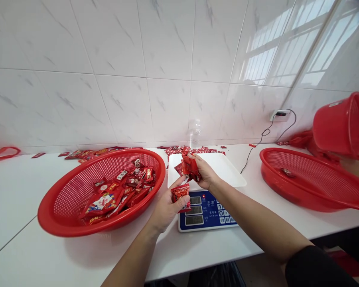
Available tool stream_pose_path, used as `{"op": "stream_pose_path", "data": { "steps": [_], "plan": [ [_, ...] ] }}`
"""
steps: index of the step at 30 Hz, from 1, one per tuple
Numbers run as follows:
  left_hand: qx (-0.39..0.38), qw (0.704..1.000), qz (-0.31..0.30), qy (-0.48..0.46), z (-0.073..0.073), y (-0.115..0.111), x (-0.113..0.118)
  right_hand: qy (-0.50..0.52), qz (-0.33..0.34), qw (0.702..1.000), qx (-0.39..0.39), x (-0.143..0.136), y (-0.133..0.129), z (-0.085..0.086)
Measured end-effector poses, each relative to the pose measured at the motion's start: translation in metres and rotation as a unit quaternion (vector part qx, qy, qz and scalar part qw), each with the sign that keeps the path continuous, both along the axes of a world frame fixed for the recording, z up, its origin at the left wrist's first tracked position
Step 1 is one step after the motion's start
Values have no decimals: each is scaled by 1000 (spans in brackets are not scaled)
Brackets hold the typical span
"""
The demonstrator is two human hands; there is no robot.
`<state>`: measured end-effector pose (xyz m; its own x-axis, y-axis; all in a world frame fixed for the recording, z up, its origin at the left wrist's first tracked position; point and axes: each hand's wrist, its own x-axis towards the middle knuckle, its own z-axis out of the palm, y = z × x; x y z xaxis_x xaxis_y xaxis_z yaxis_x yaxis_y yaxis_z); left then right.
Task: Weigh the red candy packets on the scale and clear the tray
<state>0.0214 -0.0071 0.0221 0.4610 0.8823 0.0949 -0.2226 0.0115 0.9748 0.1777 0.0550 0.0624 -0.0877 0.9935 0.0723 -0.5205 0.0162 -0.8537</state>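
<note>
My left hand [166, 209] is closed on a small red snack packet [181, 196], held in front of the scale's display. My right hand [205, 171] grips a bunch of red snack packets [190, 165] over the white pan of the digital scale [221, 169]. Both hands are close together, with fingers nearly meeting. Below them shows the scale's blue panel [211, 217], with a red light lit. To the left, a red plastic basket [68, 179] holds many mixed packets [128, 187], a larger colourful one [104, 201] among them.
A second red basket [287, 195] at the right has a packet [287, 172] in it. Behind it is a red bucket [338, 125]. Loose packets [89, 153] lie along the tiled wall. A clear bottle [195, 133] stands behind the scale. A cord [254, 147] hangs from a socket [279, 115].
</note>
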Motion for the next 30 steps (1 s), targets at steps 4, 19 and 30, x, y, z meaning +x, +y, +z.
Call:
{"op": "stream_pose_path", "data": {
  "steps": [4,19,30],
  "plan": [
    [-4,1000,12,1,-2,3,0,-2,-1,1000,2,-6,2,-2],
    [-23,1000,-18,-5,6,6,-4,102,-31,994,-26,23,-7,15],
    [-53,997,39,-31,13,5,-4,87,-215,973,3,152,-37,31]
  ]
}}
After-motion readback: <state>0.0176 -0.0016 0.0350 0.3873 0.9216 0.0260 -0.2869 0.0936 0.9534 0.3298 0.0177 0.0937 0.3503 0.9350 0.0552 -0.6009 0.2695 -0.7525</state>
